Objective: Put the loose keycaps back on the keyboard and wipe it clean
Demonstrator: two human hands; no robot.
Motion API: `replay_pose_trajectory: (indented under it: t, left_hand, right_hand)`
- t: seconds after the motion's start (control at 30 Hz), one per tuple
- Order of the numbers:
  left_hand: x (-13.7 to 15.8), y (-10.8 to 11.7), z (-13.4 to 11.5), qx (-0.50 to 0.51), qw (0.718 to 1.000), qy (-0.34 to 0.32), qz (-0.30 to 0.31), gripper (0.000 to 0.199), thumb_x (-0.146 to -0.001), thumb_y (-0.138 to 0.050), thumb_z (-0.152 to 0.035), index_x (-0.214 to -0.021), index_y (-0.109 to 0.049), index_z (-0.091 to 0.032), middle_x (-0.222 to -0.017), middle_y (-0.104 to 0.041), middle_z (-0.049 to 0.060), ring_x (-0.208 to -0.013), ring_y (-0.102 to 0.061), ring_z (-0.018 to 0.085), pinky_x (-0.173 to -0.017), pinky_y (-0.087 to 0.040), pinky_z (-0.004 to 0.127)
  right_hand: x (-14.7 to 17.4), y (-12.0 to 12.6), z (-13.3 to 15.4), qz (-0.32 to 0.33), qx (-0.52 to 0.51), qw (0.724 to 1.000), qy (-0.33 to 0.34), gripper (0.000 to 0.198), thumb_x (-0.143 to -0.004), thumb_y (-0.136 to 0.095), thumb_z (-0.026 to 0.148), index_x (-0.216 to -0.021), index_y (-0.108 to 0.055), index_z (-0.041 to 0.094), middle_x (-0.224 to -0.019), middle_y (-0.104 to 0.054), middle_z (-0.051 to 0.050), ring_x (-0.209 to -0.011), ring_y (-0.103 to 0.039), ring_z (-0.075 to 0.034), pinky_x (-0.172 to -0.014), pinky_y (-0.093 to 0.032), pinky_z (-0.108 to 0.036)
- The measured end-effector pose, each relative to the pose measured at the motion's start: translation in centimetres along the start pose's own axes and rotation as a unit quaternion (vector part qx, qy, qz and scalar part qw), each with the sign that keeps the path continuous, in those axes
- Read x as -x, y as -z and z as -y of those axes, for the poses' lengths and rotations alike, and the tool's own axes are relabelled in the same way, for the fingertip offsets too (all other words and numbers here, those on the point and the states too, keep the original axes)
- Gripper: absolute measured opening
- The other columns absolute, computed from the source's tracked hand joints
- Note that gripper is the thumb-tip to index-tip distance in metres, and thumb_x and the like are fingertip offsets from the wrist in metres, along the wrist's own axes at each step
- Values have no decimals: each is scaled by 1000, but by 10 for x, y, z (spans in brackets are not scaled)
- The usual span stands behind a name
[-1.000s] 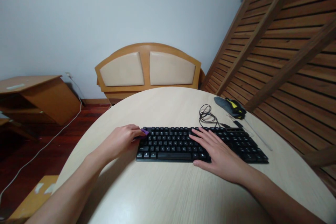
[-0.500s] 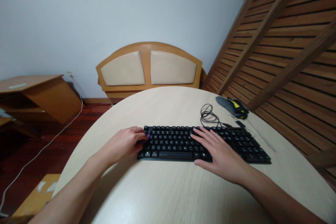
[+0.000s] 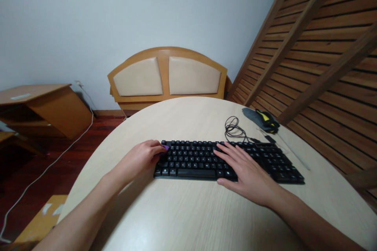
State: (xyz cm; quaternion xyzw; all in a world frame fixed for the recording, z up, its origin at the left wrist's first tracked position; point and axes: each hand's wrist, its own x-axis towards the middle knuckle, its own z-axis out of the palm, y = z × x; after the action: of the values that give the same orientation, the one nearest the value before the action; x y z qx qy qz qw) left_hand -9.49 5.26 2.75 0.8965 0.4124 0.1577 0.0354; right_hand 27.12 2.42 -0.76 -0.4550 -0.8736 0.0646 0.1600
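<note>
A black keyboard lies across the round pale wooden table. At its left end, my left hand is closed on a small purple object, mostly covered by my fingers, so its kind does not show. That purple piece is against the keys near the upper left corner. My right hand lies flat over the keys right of the middle, fingers spread and holding nothing, with the thumb by the front edge. Behind the keyboard its black cable is coiled on the table.
A grey and black item with yellow lies at the table's back right, near a thin rod. Beyond the table stands a padded headboard. Wooden slats lean at the right. A wooden desk and white cord are at left.
My left hand has shifted slightly up the keyboard's left end, and more of the purple object shows. My right hand stays where it was.
</note>
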Motion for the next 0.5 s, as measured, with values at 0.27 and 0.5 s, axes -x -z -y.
replay_pose_trajectory:
  t: [0.27, 0.5]
  left_hand:
    - [3, 21, -19, -20, 996, 0, 86, 27, -76, -55, -12, -95, -73, -19, -88, -67, 7, -73, -65, 21, -66, -52, 32]
    - [2, 18, -19, -33, 999, 8, 18, 33, -82, -49, -8, -106, -71, -17, -92, -66, 8, -82, -64, 21, -70, -52, 32]
  right_hand:
    - [0, -3, -2, 3, 18, 1000, 2, 70, -88, -62, 56, -149, -46, 26, -159, -39, -8, -149, -28, -33, -120, -24, -60]
    - [-1, -1, -1, 17, 44, 999, 0, 70, -89, -58, 59, -149, -46, 25, -160, -37, -8, -149, -28, -32, -120, -25, -59]
